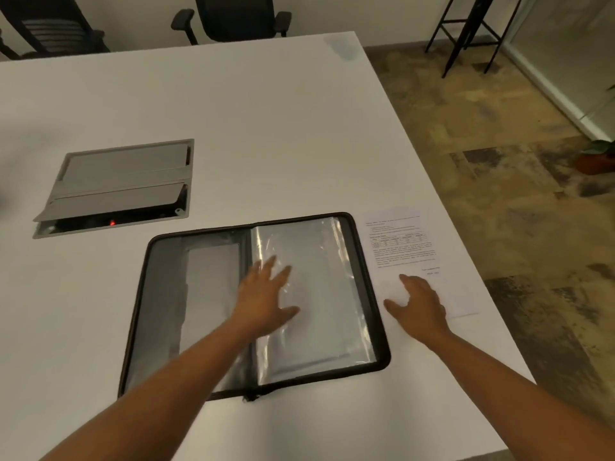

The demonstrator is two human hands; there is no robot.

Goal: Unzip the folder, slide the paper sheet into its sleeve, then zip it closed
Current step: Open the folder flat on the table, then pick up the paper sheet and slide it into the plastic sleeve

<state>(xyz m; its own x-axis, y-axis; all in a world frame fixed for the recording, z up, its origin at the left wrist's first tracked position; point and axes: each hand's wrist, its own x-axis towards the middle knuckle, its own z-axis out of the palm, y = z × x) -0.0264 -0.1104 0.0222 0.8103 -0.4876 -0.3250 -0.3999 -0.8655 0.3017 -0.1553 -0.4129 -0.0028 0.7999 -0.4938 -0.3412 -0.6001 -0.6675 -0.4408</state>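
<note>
The dark zip folder [166, 294] lies unzipped and spread flat on the white table. Its right half holds clear plastic sleeves [326, 294]; its left half shows a grey inner pocket. My left hand [264, 294] lies flat on the sleeves near the spine, fingers straight and spread. Just right of the folder, the printed paper sheet [402, 242] lies flat near the table's right edge. My right hand [417, 306] rests on the sheet's lower part, fingers spread and slightly bent. The zip pull [249, 395] hangs at the folder's near edge.
A grey cable hatch [123, 181] is set in the table [266, 128] at the left, its lid partly raised with a red light inside. Office chairs [233, 15] stand beyond the far edge. The table's right edge runs close to the sheet, floor beyond.
</note>
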